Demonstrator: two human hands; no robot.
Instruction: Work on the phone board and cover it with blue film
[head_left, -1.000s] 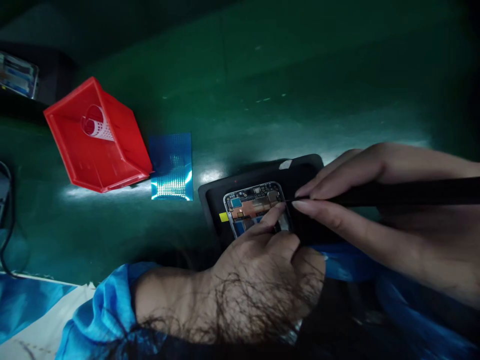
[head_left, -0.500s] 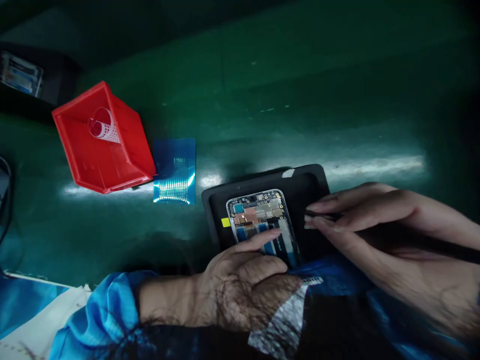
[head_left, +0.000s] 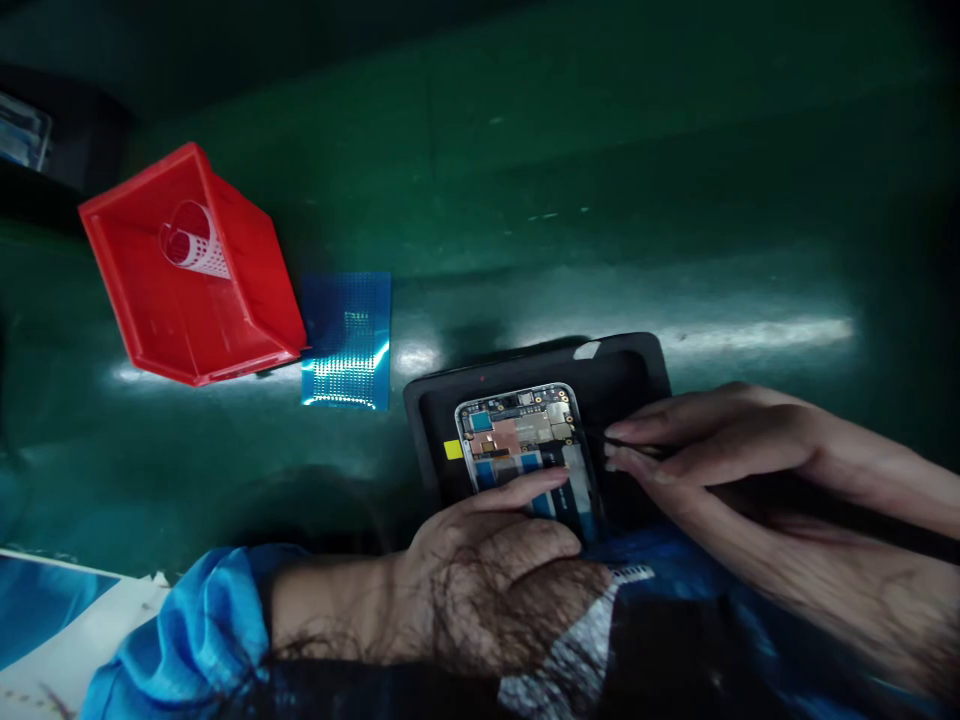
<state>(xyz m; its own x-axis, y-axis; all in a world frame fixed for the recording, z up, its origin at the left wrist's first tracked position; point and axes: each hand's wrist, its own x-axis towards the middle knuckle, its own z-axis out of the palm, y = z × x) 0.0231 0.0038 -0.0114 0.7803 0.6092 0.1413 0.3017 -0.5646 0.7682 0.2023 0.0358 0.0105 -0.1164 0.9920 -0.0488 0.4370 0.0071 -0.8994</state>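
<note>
An opened smartphone [head_left: 525, 430] with its circuit board bare lies in a black tray [head_left: 424, 420]. My left hand [head_left: 480, 580] reaches over it from below, the index finger stretched across the phone's middle. The other left fingers are curled over a pale patterned sheet [head_left: 581, 650], partly hidden by the hand and by hair. To the right of the phone, my right hand [head_left: 720, 460] pinches black tweezers [head_left: 651, 450]. Their thin tip points toward the board's right edge; whether it touches anything is too dark to tell.
A red bin [head_left: 172, 300] with a curled, perforated white sheet [head_left: 201, 248] in it stands at the left. Beside it lies a shiny blue sheet [head_left: 345, 340] with rows of small marks. A dark box [head_left: 94, 125] is at the upper left of the green table [head_left: 480, 240].
My right hand has come slightly left and down, bringing the tweezers nearer the phone. My left index finger stays on the phone. The view has shifted a little.
</note>
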